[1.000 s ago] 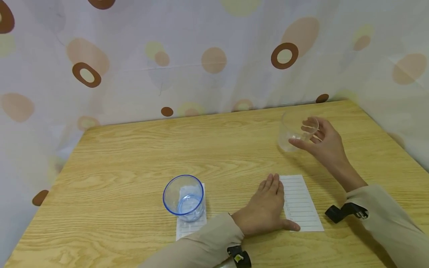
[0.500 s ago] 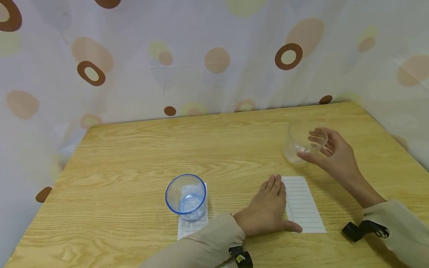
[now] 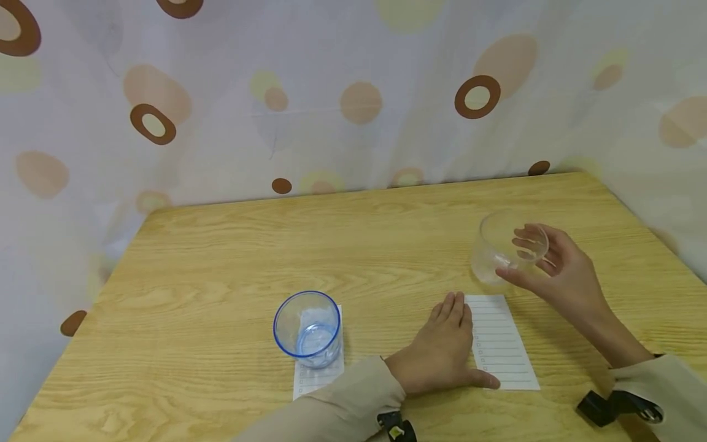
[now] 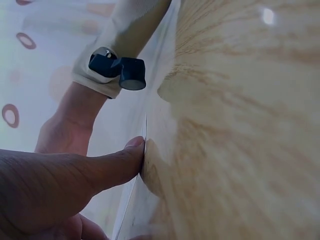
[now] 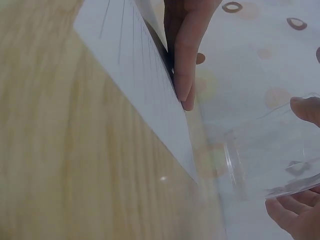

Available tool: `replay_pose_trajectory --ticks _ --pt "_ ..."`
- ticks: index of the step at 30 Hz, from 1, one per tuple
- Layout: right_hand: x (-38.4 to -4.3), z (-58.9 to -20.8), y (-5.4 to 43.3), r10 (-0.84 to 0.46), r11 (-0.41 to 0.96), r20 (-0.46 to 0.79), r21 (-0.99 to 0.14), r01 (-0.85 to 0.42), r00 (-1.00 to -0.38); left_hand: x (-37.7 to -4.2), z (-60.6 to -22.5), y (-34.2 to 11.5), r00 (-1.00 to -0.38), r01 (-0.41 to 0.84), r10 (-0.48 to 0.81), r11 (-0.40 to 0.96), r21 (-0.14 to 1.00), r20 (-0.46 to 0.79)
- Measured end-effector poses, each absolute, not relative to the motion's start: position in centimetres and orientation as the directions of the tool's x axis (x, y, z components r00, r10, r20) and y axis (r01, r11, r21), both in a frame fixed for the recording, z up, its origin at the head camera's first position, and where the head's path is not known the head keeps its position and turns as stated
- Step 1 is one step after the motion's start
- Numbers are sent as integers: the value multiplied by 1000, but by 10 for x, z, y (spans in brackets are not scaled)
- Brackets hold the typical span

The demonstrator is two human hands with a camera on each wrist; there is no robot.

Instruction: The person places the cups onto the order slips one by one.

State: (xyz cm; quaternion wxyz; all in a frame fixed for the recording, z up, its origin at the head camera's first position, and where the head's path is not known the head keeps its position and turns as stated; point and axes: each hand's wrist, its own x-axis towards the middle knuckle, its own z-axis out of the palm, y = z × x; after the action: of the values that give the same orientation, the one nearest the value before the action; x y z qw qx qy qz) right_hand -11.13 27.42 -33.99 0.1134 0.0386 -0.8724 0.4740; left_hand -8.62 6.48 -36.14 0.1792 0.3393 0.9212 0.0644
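Observation:
My right hand (image 3: 563, 282) grips a clear, colourless cup (image 3: 488, 261) from its right side, thumb in front and fingers behind. In the right wrist view the cup (image 5: 270, 155) is held up off the tabletop, with its base toward the lined paper. My left hand (image 3: 439, 353) lies flat, palm down, over the left edge of that lined white paper (image 3: 505, 344), fingers together and thumb spread along the near edge. The left wrist view shows the left thumb (image 4: 117, 165) pressing the sheet against the table. To the left, a clear cup with a blue rim (image 3: 306, 328) stands upright on another lined paper (image 3: 317, 380).
The wood-grain table (image 3: 232, 258) ends at the back against a white curtain with brown and beige dots (image 3: 309, 49), which also hangs along the right side. Black wrist cameras sit at both sleeves (image 3: 671, 393).
My right hand has brought the clear cup nearer and slightly right, closer to the lined paper's far edge. The left hand and the blue-rimmed cup stay put; the head view shifts slightly.

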Motion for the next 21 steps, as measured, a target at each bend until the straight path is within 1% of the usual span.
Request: replay_pose_trajectory --ticks 14,21 --pt "-85 -336 274 -4 539 259 -813 -220 -966 -86 -360 64 -709 607 650 760 232 -272" --pt "-68 -341 272 -26 510 265 -826 -241 -964 -86 -361 63 -707 607 650 760 232 -280"
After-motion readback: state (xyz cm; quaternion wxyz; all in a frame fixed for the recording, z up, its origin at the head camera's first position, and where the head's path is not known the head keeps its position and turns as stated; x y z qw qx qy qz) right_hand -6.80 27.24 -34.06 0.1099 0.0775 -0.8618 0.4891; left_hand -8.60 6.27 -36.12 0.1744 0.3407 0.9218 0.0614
